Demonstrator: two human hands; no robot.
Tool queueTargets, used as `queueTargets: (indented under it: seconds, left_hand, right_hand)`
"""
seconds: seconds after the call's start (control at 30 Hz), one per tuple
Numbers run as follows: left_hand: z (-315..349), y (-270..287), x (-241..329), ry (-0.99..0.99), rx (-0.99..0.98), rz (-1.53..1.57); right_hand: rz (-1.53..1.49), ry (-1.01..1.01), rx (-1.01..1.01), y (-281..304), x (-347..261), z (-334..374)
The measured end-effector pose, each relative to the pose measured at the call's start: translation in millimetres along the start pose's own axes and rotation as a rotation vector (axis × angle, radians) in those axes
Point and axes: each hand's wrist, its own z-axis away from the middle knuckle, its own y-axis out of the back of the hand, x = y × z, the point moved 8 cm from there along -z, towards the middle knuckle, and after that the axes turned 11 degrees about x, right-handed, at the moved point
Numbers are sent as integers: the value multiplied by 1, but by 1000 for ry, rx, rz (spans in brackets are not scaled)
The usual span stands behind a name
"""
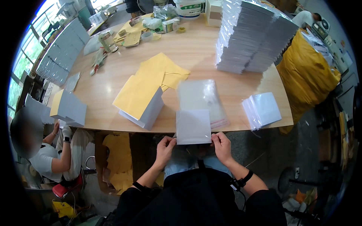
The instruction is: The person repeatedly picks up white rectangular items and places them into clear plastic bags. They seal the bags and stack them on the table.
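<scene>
A flat white square card [193,126], perhaps in a clear sleeve, reaches over the table's near edge. My left hand [164,151] pinches its lower left corner, and my right hand [221,148] pinches the lower right one. Under and beyond the card lies a pile of clear plastic bags [198,94]. To the right rests a small stack of white squares in clear wrapping [263,110]. Left of the card stands a white stack [152,113] topped by a yellow sheet [135,98], with more yellow sheets [158,67] lying behind it.
Tall wrapped white stacks [252,37] rise at the table's back right; another row [62,51] stands far left. Tape, a glass jar [108,41] and a bucket [189,9] are at the back. A co-worker [56,150] sits at left. A yellow sack [307,71] bulges beside the table.
</scene>
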Motion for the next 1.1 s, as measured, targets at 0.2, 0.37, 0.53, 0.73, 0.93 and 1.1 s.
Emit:
queueTargets:
  seconds: [0.2,0.37,0.53,0.73,0.93,1.1]
  left_hand:
    - [6,-27,-31,463,83,428]
    - [7,-38,-38,649,29,440]
    - [8,-35,-18,577,27,243]
    - [-11,-33,-40,328,-21,-74]
    - [-11,-46,-61,516,-85,317]
    - [-2,-32,-25,648,-39,218]
  right_hand:
    - [112,-105,61,-7,39,-5]
    - [-292,-714,-60,-27,106,22]
    - [-402,-771,-152,-16,76,18]
    - [-430,-731,-284,-40,78,16]
    - [-408,-691,-269,-34,76,12]
    - [-344,-770,-299,-22,69,7]
